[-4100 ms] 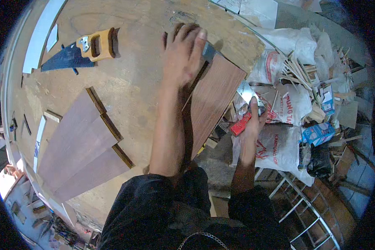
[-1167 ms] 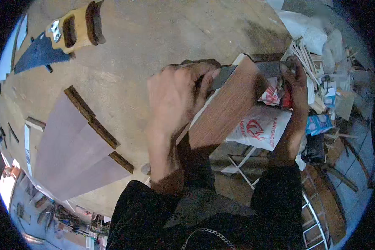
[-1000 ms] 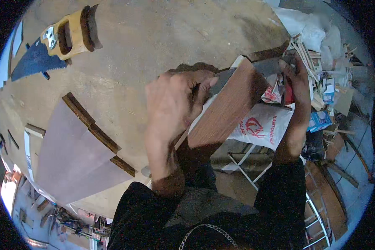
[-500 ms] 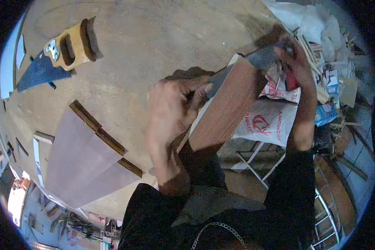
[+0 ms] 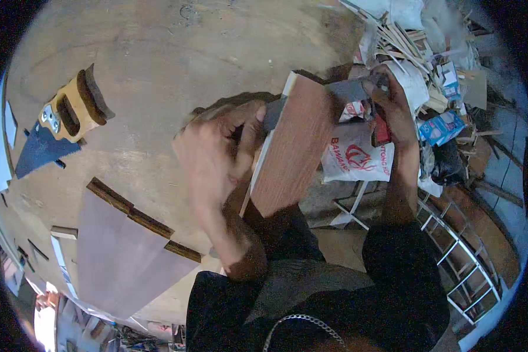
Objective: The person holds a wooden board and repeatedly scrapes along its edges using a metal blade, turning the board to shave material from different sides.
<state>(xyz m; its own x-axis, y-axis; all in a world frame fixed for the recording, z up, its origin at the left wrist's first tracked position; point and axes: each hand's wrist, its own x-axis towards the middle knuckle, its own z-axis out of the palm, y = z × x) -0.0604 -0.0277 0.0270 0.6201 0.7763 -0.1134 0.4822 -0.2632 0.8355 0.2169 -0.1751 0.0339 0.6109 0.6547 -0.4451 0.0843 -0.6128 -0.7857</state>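
Note:
A reddish-brown wooden board [image 5: 293,144] with a pale edge stands tilted in front of my body. A dark grey strip [image 5: 346,92] passes behind the board and shows on both sides. My left hand [image 5: 226,135] pinches its left end, thumb on top, close to the pale edge. My right hand [image 5: 384,97] grips the right end. Beneath the right palm is a red piece [image 5: 381,129], partly hidden, which I cannot identify.
On the worktop [image 5: 158,70] lie a handsaw [image 5: 70,114] at the left and a fan-shaped pale panel [image 5: 126,252] with dark edge strips. To the right are a printed white bag [image 5: 358,158], wood scraps [image 5: 405,47], a blue box [image 5: 442,128] and a metal ladder [image 5: 466,270].
The view has shifted, and the saw appears lower. The strip's right end has dropped with my right hand, so the strip lies more level. The board appears slightly more upright.

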